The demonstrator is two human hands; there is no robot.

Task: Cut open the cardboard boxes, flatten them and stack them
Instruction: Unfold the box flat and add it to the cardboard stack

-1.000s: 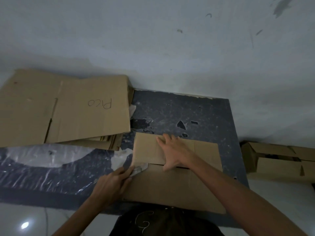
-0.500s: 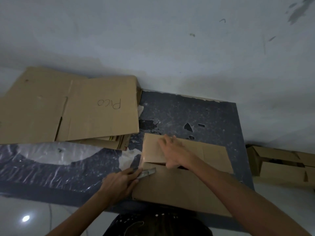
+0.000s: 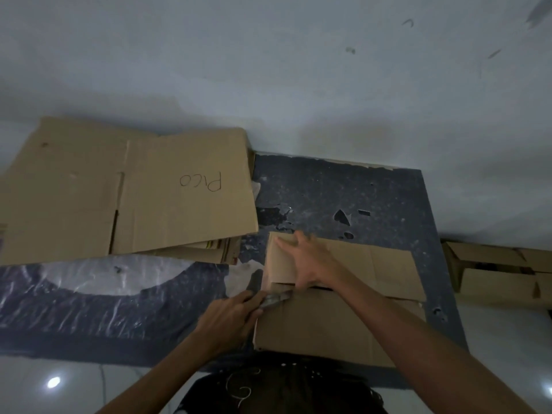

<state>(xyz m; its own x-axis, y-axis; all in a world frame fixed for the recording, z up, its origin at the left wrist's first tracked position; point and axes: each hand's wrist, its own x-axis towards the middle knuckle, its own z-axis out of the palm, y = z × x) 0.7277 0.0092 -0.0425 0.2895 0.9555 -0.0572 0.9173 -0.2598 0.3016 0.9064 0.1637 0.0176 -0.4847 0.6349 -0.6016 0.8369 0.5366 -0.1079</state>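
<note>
While the flat stack point(image 3: 128, 189) lies far left, I judge we're mid-cut. My left hand point(image 3: 230, 315) curls round the cutter point(image 3: 276, 300) at the seam of the box point(image 3: 328, 327), centre, nearest me. Next, the blade needs drawing rightward, under the right hand point(image 3: 304, 261), which is spread flat on the flap. The blade tip is hidden, and the spare boxes point(image 3: 501, 273) are cut off at right.
</note>
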